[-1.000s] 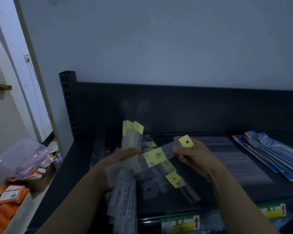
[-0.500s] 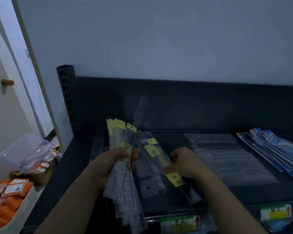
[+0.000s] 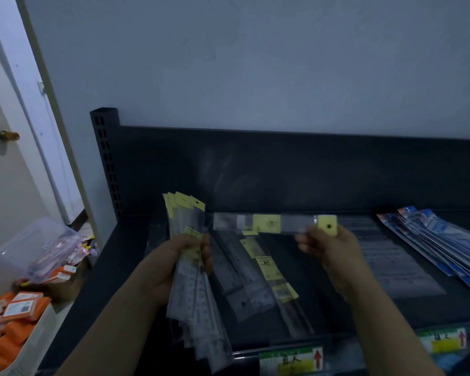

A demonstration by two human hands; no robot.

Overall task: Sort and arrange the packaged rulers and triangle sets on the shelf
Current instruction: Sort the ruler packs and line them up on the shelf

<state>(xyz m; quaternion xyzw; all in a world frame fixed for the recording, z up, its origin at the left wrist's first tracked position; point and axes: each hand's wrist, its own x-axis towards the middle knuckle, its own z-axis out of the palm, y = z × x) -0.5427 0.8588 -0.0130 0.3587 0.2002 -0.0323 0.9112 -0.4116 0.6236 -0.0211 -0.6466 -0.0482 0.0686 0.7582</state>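
Note:
My left hand [image 3: 179,263] grips a bundle of clear packaged rulers [image 3: 193,291] with yellow header tags, held upright over the shelf's left part. My right hand [image 3: 327,248] pinches one packaged ruler [image 3: 272,225] by its yellow tag end and holds it level, pointing left toward the bundle. Several more packaged rulers [image 3: 251,278] lie loose on the dark shelf [image 3: 125,253] between my hands. A flat clear packet with printed scales [image 3: 388,264] lies to the right of my right hand.
A fanned stack of blue packaged sets [image 3: 440,240] lies at the shelf's right end. Price labels [image 3: 291,360] line the front rail. Left of the shelf stand a clear plastic tub [image 3: 33,248] and a box of orange packets [image 3: 8,321]. A door is at the far left.
My right hand has lifted one ruler off the loose pile and now holds it level, further right. The bundle in my left hand stays upright.

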